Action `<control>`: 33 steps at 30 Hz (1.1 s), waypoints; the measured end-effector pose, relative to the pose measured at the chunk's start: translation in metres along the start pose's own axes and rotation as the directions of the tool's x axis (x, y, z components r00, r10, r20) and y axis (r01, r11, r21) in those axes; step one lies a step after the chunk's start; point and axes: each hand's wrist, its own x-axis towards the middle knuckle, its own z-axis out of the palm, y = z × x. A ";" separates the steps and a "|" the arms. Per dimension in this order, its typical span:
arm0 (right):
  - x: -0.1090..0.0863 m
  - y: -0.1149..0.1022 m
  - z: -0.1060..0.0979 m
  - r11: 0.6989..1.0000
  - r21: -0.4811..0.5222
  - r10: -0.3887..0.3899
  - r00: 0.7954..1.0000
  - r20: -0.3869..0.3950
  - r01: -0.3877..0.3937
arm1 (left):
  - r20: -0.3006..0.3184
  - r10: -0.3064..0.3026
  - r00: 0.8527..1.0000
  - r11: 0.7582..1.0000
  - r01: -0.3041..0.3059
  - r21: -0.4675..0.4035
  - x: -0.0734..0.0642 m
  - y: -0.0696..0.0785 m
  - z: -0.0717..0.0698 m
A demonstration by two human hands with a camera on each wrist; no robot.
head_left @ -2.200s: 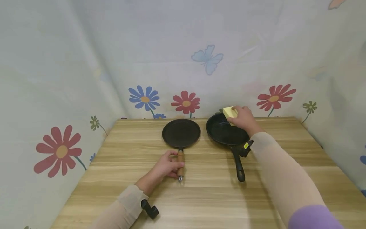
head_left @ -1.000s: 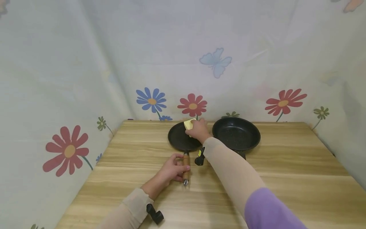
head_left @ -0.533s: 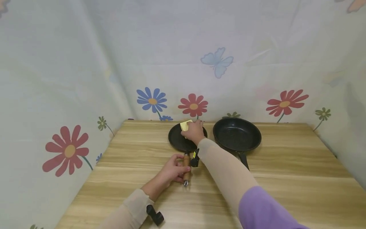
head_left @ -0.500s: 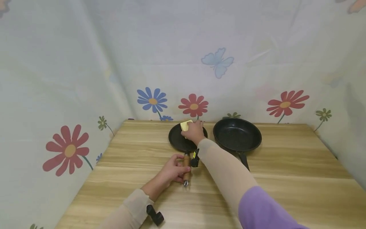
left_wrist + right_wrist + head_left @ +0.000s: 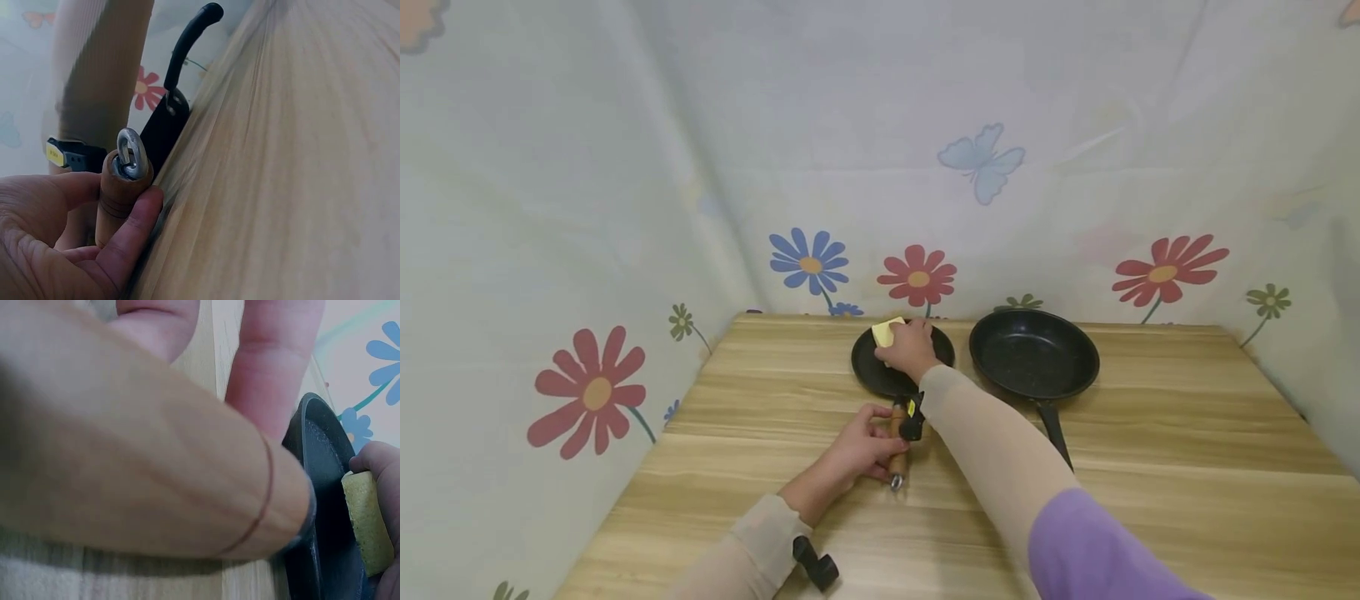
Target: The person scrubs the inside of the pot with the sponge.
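A flat, round black pan [image 5: 868, 372] with a low rim lies at the back middle of the table. My left hand [image 5: 857, 446] holds its wooden handle [image 5: 119, 194] between thumb and fingers; the metal hanging ring [image 5: 132, 155] sticks out at the end. Over the pan, my right hand [image 5: 912, 348] grips a pale yellow sponge [image 5: 885, 333] by its sides. In the right wrist view the sponge [image 5: 367, 525] stands on edge against the pan's dark inner surface [image 5: 331, 506]. My right hand and wrist cover the pan's right part in the head view.
A deeper black frying pan [image 5: 1033, 358] sits right of the flat pan, its black handle [image 5: 1054, 429] pointing to the front, partly behind my right sleeve [image 5: 992, 450]. The wooden table [image 5: 722, 392] meets a flower-printed cloth wall [image 5: 737, 125] behind both pans.
My right hand has carried the sponge from the deeper frying pan leftward to the flat pan, then slightly left across it. The left hand keeps its hold on the handle.
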 end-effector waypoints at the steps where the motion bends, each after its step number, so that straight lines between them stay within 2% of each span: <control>1: 0.000 0.000 0.000 1.000 -0.003 -0.005 1.000 0.004 0.005 | 0.000 -0.002 1.000 1.000 0.002 -0.004 0.000 -0.001 0.000; 9: 0.004 0.011 -0.002 0.990 -0.066 -0.120 0.991 0.056 0.123 | -0.010 0.003 1.000 1.000 -0.004 -0.019 0.002 -0.001 0.001; 16: 0.008 0.017 -0.004 0.958 -0.173 -0.216 0.971 0.101 0.230 | -0.009 -0.011 1.000 1.000 0.011 0.003 0.002 0.000 0.000; 23: 0.005 0.018 -0.006 0.938 -0.235 -0.229 0.964 0.133 0.255 | 0.007 0.000 1.000 1.000 0.000 -0.006 0.002 -0.001 -0.001; 30: 0.005 0.016 -0.004 0.933 -0.251 -0.228 0.964 0.139 0.258 | 0.019 0.014 1.000 0.999 -0.013 -0.050 0.001 -0.001 0.000; 33: 0.006 0.013 -0.004 0.927 -0.251 -0.247 0.957 0.150 0.279 | 0.017 0.019 1.000 0.998 -0.018 -0.053 0.001 -0.001 0.000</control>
